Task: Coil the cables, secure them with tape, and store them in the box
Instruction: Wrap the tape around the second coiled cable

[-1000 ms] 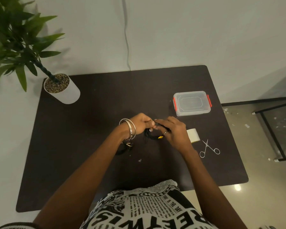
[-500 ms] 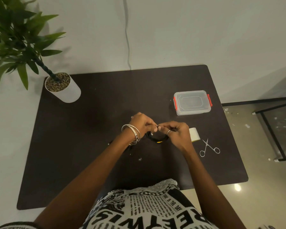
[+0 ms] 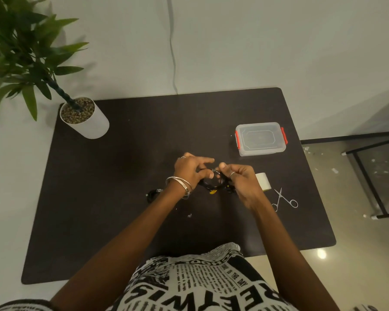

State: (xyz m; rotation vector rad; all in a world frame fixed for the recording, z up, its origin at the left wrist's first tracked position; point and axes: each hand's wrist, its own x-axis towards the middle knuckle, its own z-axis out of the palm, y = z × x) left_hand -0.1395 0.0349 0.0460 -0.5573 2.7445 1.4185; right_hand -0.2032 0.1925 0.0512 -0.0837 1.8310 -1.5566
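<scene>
Black cable (image 3: 213, 187) pinched between left hand (image 3: 190, 168) and right hand (image 3: 240, 178), looped for coiling (tape (image 3: 262, 181) waits beside the right hand).

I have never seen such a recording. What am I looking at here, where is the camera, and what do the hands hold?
There is no machine: a person wears a camera on the head, looking down at their own arms. The left hand and right hand together hold a black cable they are coiling above a dark table. On the table lie a closed plastic box, a tape roll, scissors, a second cable bundle and a potted plant.
</scene>
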